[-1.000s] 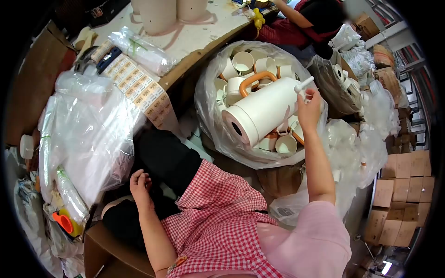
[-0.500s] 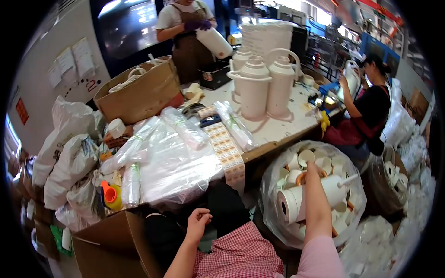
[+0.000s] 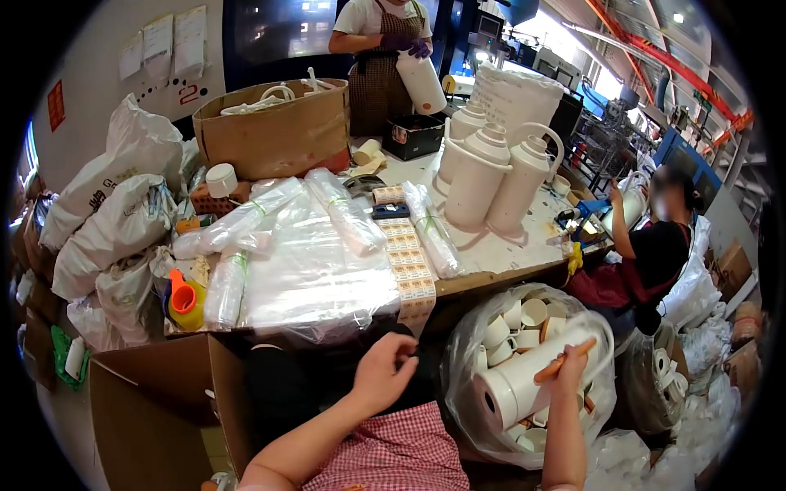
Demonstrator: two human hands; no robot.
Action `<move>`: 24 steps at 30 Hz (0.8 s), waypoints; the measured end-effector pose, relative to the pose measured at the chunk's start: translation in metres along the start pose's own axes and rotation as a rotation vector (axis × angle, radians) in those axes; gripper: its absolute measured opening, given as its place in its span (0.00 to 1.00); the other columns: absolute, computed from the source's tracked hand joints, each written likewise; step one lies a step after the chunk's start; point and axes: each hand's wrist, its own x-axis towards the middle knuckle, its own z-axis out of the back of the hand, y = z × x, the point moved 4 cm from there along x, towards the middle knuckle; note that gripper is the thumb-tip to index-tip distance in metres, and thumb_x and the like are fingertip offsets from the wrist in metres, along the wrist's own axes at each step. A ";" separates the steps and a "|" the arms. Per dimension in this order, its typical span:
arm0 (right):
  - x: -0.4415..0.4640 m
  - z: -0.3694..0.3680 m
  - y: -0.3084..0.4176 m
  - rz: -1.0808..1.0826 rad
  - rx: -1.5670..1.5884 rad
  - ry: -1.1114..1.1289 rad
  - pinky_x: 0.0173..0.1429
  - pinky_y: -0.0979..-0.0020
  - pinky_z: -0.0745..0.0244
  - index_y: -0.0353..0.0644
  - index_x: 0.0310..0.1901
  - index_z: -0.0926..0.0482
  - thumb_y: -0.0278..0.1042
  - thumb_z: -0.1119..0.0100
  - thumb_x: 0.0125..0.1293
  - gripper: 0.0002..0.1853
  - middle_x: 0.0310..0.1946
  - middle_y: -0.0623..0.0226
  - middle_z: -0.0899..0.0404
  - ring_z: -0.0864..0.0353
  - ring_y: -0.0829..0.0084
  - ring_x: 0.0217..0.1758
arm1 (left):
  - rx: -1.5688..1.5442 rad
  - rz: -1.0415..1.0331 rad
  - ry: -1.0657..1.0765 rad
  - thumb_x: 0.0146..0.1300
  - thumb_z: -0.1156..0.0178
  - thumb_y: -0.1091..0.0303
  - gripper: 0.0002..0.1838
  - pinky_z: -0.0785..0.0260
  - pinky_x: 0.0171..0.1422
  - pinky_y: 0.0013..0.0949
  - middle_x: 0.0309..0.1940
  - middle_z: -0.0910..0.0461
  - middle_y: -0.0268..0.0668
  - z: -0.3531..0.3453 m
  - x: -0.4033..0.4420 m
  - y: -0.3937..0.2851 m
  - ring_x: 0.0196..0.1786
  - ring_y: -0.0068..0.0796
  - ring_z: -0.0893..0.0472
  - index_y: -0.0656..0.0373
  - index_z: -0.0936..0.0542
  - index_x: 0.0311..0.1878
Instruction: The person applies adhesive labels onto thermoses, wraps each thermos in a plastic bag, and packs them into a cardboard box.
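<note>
A white thermos flask (image 3: 520, 383) lies tilted over the bag, its round base with a dark hole facing lower left and its white carrying loop at the upper right. My right hand (image 3: 566, 372) is closed around the flask's brown side handle (image 3: 583, 348). Below the flask, a clear plastic bag (image 3: 460, 360) holds many white cups (image 3: 498, 331), some with brown handles or edges. My left hand (image 3: 385, 372) hovers over my lap near the table edge, fingers loosely curled and apart from the thumb, with nothing in it.
Several white flasks (image 3: 475, 180) stand on the table (image 3: 499, 263). Plastic sleeves (image 3: 327, 278) and a label strip (image 3: 409, 266) lie at the front. An open carton (image 3: 151, 409) is at lower left. Two co-workers handle flasks, one behind (image 3: 385, 74), one right (image 3: 659, 245).
The view has turned and shifted. My left hand has risen towards the table edge and opened slightly. My right arm has drawn back a little, with the flask turned so its handle shows more.
</note>
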 end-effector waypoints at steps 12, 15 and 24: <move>-0.222 -0.157 0.107 1.294 -0.978 1.370 0.44 0.59 0.22 0.41 0.45 0.19 0.33 0.28 0.52 0.18 0.38 0.58 0.16 0.16 0.55 0.39 | 0.937 -0.364 0.127 0.61 0.40 0.61 0.28 0.24 0.52 0.37 0.63 0.23 0.44 -0.025 0.011 -0.104 0.52 0.33 0.18 0.60 0.27 0.64; -0.250 -0.171 0.115 1.612 -0.616 1.258 0.48 0.60 0.22 0.42 0.44 0.19 0.31 0.26 0.48 0.19 0.42 0.63 0.15 0.16 0.59 0.43 | 0.893 -0.133 0.186 0.63 0.42 0.64 0.26 0.23 0.31 0.40 0.42 0.16 0.43 -0.010 0.004 -0.092 0.33 0.37 0.14 0.61 0.29 0.64; -0.082 -0.047 0.019 0.755 -0.545 0.343 0.56 0.57 0.29 0.32 0.50 0.25 0.25 0.41 0.63 0.14 0.46 0.53 0.22 0.23 0.52 0.50 | 0.234 0.612 0.199 0.64 0.41 0.68 0.13 0.23 0.32 0.37 0.27 0.18 0.45 0.104 -0.012 -0.043 0.27 0.34 0.15 0.65 0.25 0.49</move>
